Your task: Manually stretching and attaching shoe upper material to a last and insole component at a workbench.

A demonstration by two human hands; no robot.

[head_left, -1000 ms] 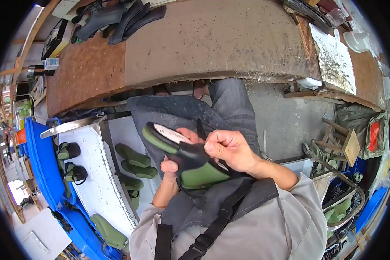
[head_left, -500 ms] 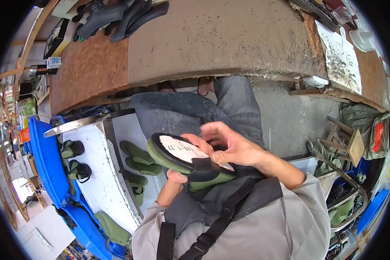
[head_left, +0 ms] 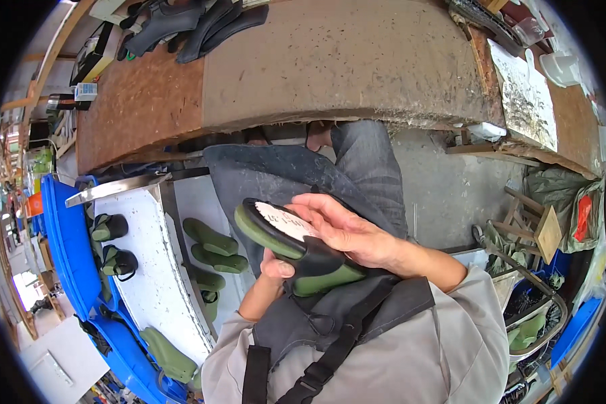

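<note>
Over my lap I hold a green shoe last [head_left: 330, 279] with its sole side up. A black upper [head_left: 323, 254] wraps around its edge, and a white insole board [head_left: 281, 219] with handwriting on it covers the bottom. From below and the near side, my left hand [head_left: 273, 271] grips the last, its thumb against the side; its other fingers are hidden. My right hand [head_left: 353, 236] lies over the far side, with its curled fingers and thumb pressed on the insole and the upper's edge.
To the left, a white shelf stand [head_left: 148, 249] holds several green lasts [head_left: 212, 237], some with dark straps. A blue bin [head_left: 67, 236] stands beside it. Ahead runs a worn workbench [head_left: 343, 67] with black leather pieces [head_left: 212, 30]. A small wooden stool [head_left: 547, 232] is at right.
My right hand has come down from a raised, loose pose, and its fingers now rest on the insole. The last has shifted and turned slightly in my left hand.
</note>
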